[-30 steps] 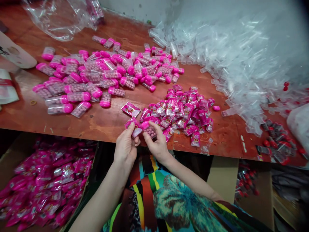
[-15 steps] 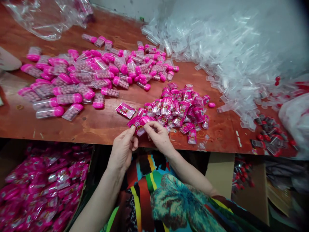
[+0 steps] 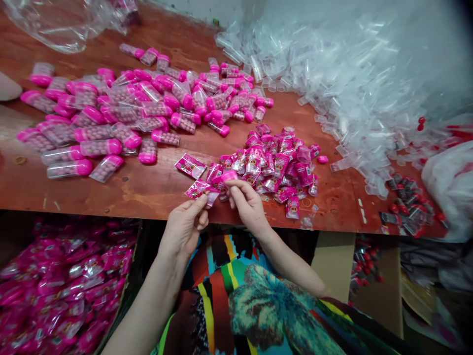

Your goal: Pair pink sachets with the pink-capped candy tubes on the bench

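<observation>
Both hands' grip: glossy pink wrapper (image 3: 201, 190)

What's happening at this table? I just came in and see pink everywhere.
A person's left hand pinches a pink sachet while the right hand holds a pink-capped tube at its mouth. Loose sachets, filled tubes and empty clear tubes lie heaped on the wooden table.

L hand (image 3: 184, 228) pinching pink sachet (image 3: 201, 189), R hand (image 3: 248, 204) w/ pink-capped tube (image 3: 226, 176)
</observation>
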### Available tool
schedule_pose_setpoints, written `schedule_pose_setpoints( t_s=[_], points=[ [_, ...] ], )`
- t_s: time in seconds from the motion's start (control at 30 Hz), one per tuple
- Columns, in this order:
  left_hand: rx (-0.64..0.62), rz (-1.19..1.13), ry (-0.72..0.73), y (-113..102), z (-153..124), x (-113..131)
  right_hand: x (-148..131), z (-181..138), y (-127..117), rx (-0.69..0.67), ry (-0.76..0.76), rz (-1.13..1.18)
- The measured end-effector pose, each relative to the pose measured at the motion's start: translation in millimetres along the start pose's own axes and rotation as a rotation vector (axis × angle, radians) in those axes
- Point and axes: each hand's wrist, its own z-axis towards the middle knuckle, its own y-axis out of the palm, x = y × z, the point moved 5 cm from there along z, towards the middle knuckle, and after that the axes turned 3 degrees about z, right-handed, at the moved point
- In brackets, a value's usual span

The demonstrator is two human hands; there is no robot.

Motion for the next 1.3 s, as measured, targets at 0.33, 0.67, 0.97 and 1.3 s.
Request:
schedule_pose_setpoints(
  t_s=[0.33, 0.67, 0.97, 1.3],
  points=[
    [0.045, -0.136, -0.044, 3, 7, -7, 9, -39, 14, 0.028, -0.019, -0.048],
    [0.015, -0.075, -0.036, -2, 10, -12, 15, -41, 23, -0.065, -0.107, -0.068],
    [-0.116, 0.034, -0.057, 3, 5, -6, 20, -39, 22, -0.147, -0.059, -0.069],
    [-0.162, 0.179, -0.021, 14, -4, 0, 21, -29, 34, -0.328, 0.375, 0.505]
  ],
)
